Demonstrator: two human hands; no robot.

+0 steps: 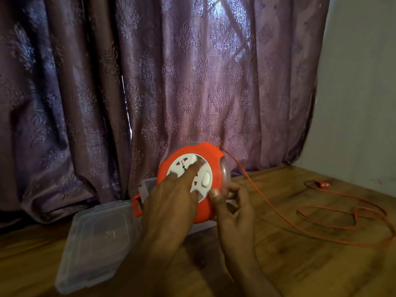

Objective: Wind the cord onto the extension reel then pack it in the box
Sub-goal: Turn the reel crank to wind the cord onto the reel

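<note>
Here round orange plastic extension reel [192,179] held tilted above worktop [278,264]: right hand [233,211] grips rim to steady; left hand [171,202], fingers straight, presses white face, probably for turning. Orange cord [334,219] lies loose at right; clear plastic box [98,236] waits beside.

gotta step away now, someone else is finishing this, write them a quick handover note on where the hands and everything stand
Left hand: fingers straight, laid on the white socket face of the reel.
Right hand: grips the reel's lower right edge, thumb on the front, holding it up on edge.
Cord: mostly unwound. It runs from the reel's top right down to loose loops on the wooden table, with the plug at the far end.
Box: clear, behind the reel. Its lid lies loose at the left.
Done: reel in hand, box open.
Left: wind in nearly all the cord, put the reel in the box, close the lid.
</note>
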